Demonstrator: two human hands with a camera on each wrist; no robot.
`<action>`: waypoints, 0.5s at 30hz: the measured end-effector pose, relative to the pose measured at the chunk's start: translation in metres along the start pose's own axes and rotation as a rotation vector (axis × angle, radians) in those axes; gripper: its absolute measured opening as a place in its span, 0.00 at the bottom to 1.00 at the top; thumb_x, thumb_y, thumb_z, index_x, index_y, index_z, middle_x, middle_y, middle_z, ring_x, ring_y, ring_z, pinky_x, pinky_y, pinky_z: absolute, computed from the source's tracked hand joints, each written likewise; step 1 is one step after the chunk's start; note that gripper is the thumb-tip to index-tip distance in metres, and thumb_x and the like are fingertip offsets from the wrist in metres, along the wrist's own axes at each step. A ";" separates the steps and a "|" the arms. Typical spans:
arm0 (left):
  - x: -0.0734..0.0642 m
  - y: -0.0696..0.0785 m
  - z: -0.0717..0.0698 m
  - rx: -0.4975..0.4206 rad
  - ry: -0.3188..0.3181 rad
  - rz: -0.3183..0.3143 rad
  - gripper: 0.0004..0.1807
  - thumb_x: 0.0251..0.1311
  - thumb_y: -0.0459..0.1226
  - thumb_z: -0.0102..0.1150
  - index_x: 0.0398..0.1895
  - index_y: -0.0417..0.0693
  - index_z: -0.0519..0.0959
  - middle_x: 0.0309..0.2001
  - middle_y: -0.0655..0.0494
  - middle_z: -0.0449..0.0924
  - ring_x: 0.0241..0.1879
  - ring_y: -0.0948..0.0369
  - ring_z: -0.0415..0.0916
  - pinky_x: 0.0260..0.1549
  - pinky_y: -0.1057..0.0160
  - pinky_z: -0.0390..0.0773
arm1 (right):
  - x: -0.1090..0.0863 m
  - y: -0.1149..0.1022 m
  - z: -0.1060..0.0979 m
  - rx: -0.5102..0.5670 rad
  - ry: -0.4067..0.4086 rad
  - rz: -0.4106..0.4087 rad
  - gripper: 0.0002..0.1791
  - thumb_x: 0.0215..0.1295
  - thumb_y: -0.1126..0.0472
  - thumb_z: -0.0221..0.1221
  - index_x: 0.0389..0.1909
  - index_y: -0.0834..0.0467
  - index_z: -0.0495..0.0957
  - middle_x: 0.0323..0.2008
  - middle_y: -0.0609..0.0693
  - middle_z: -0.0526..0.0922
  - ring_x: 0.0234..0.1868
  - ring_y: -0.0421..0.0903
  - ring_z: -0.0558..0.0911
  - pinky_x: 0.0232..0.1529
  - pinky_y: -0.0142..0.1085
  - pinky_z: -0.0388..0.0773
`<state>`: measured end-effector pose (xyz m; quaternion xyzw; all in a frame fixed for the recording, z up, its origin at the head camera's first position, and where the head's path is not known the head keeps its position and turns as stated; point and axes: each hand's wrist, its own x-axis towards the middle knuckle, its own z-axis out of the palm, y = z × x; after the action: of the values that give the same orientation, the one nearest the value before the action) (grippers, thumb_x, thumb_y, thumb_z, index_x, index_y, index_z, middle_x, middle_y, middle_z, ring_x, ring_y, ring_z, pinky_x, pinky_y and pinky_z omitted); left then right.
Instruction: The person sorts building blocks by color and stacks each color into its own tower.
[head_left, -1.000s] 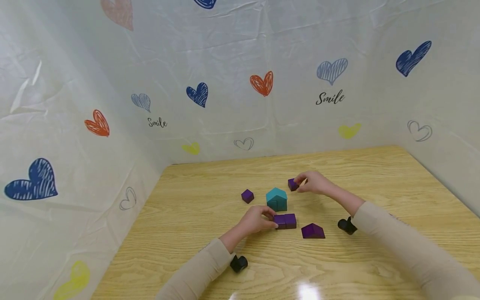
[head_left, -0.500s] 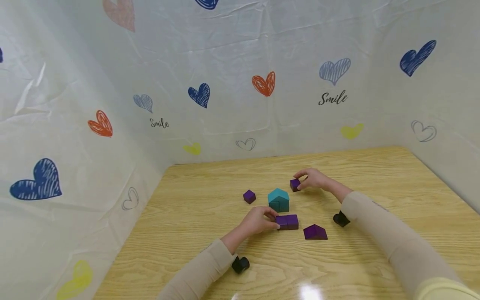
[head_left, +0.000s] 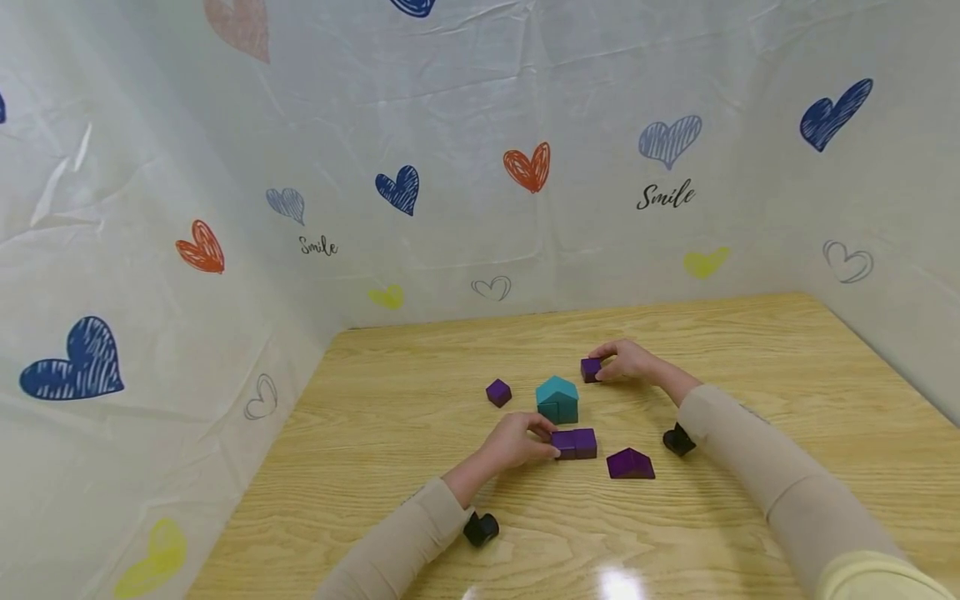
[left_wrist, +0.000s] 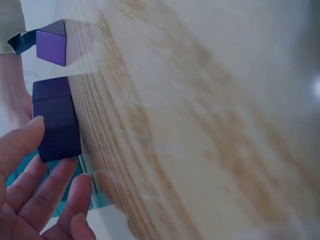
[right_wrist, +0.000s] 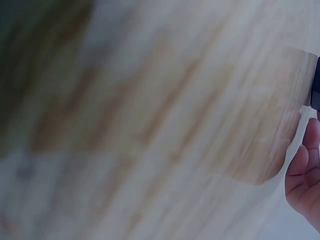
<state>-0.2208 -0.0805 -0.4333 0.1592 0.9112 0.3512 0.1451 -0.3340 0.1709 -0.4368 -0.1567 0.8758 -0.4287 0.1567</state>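
well inside table [head_left: 360,400] edges, left grip [head_left: 516,442] pinches purple block [head_left: 563,445], right grip [head_left: 632,361] (farther out) pinches cube [head_left: 589,370]

The left hand [left_wrist: 40,197] comes in at lower left, thumb laid on the edge of the near purple block [left_wrist: 59,127], fingertips up against its lower end, and that's a pinch! Pressed face to face with it sits the far purple block [left_wrist: 51,88]. Past a gap, a sloped purple block [left_wrist: 52,44] stands apart from the pair. Teal blocks [left_wrist: 24,164] peep out behind the fingers, mostly covered. Over on the left edge, a bare forearm [left_wrist: 11,75] runs from a pale sleeve [left_wrist: 10,25] beside a dark strap [left_wrist: 24,43]. Wood-grain counter [left_wrist: 175,125] sweeps across the rest, blurring rightward.
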 end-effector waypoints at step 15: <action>0.000 0.000 0.000 -0.006 -0.004 -0.006 0.15 0.48 0.41 0.68 0.40 0.50 0.81 0.33 0.63 0.80 0.36 0.67 0.74 0.37 0.68 0.74 | -0.015 -0.005 0.001 0.038 0.055 0.023 0.23 0.56 0.64 0.61 0.53 0.69 0.72 0.50 0.65 0.73 0.41 0.50 0.73 0.36 0.35 0.72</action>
<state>-0.2212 -0.0807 -0.4333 0.1567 0.9102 0.3534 0.1483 -0.3200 0.1734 -0.4311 -0.1316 0.8732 -0.4477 0.1404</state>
